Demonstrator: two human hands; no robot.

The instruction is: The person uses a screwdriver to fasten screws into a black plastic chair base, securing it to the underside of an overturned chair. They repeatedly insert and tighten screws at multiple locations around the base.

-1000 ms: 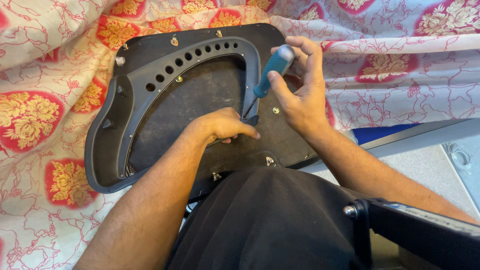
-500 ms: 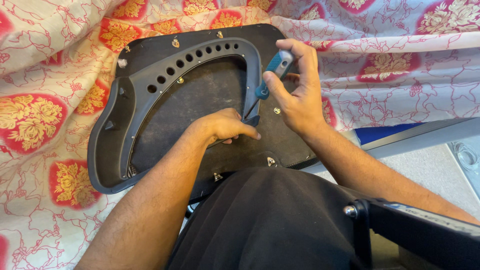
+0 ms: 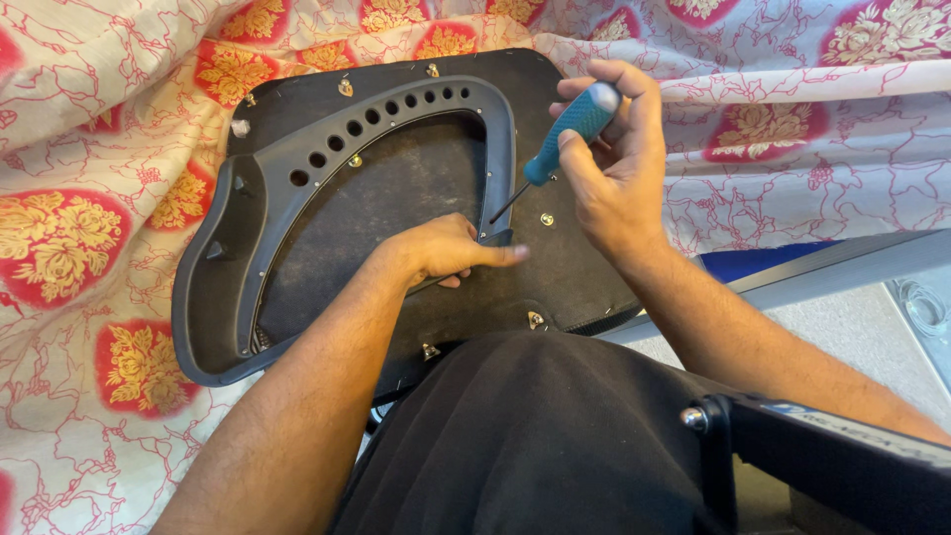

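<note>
A black chair seat base (image 3: 396,198) lies underside-up on a flowered sheet. A grey curved plastic frame (image 3: 297,168) with a row of holes is mounted on it. My left hand (image 3: 451,248) presses down on the lower right end of that frame, its fingers flat. My right hand (image 3: 619,163) holds a screwdriver with a blue handle (image 3: 570,129). The thin shaft slants down and left, and its tip meets the frame's right arm just above my left fingers. Metal brackets (image 3: 535,319) sit along the base's edges.
A cream sheet with red and yellow flowers (image 3: 89,228) covers the surface all around the base. A dark upholstered chair part (image 3: 535,436) rests on my lap, with a black arm piece (image 3: 822,456) at the lower right. A grey floor shows at the right.
My right hand has tilted the screwdriver and shifted slightly while the tip stays at the frame. My left hand keeps its place on the frame's end.
</note>
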